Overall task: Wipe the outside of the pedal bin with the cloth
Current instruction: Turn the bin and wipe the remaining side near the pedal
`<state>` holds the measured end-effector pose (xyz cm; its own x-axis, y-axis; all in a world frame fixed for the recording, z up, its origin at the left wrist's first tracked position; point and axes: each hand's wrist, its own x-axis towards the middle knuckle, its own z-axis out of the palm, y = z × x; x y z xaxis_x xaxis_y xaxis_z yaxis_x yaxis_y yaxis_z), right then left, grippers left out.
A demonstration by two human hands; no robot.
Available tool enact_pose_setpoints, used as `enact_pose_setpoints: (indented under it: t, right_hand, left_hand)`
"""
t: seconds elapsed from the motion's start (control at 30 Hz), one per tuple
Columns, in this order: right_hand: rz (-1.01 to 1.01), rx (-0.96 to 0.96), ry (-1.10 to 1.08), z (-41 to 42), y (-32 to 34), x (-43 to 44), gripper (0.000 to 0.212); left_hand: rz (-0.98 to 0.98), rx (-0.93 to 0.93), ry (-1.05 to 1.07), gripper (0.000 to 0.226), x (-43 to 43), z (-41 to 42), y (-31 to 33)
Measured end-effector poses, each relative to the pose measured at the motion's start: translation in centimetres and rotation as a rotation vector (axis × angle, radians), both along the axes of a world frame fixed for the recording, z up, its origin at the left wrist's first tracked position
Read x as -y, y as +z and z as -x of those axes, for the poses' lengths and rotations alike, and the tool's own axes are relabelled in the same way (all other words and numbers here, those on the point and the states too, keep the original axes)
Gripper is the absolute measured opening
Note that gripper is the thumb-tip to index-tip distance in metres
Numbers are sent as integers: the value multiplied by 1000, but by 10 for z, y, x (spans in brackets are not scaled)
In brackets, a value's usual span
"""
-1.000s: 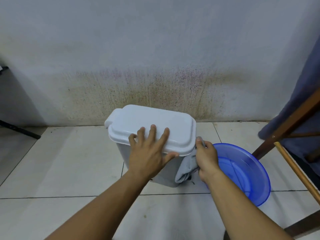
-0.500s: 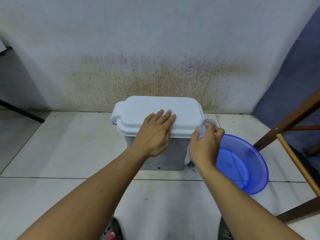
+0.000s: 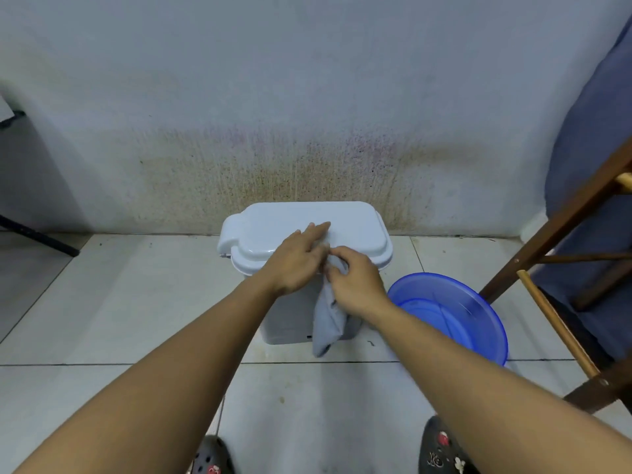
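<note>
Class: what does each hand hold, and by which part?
The right hand grips the grey cloth by its top end; the rest hangs loose. The left hand touches the bin lid; its hold cannot be told.

the left hand (image 3: 290, 265) and right hand (image 3: 355, 285) are bare, with no gloves or rings to be seen. back from the grip, the left forearm (image 3: 164, 371) and right forearm (image 3: 478, 371) are uncovered down to the near edge. well below the grip are a dark perforated left shoe (image 3: 212, 456) and right shoe (image 3: 441, 449), clog-style, with small charms (image 3: 443, 439) pushed in (red and white, figures too small to make out).
</note>
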<state>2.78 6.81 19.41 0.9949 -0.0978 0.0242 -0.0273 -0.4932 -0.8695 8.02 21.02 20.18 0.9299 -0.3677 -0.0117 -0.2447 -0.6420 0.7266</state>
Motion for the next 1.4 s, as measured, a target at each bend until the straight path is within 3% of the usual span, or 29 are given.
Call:
enact_pose_setpoints:
  t: [0.07,0.17,0.23,0.3,0.4,0.53,0.6,0.67,0.87,1.13,1.4]
  right_hand:
    - [-112,-116,16,-6,17,22,17]
    - [-298,-245,-2,-12,44,55,37]
    - [-362,-304,3,-11,58,77,51]
    - [-443,-339,25,-8,69,97,57]
    - [-459,-353,46,-1,79,122,43]
    - [-269,-360,-19,4,58,171,38]
    - [-280,-386,-71,6,37,191,34]
    - [-316,-419,-147,9,11,205,32]
    - [-353,-520,-323,21,-88,229,28]
    - [-310,-610,-457,33,-193,250,28]
    - [-100,-618,-435,35,-225,246,40]
  left_hand:
    - [148,116,145,47,5,13,-4]
    - [355,252,347,38,29,49,-13]
    - [512,80,364,38,51,70,-14]
    - [644,-270,267,51,72,78,-13]
    - [807,-713,48,48,94,72,-17]
    - [857,-849,32,44,118,66,-43]
    - [894,-862,73,31,128,64,-58]
    - [922,-885,148,34,136,63,-71]
    - [758,-934,346,32,154,62,-131]
    - [523,-936,435,16,170,51,-201]
    - [374,-947,474,14,176,47,-225]
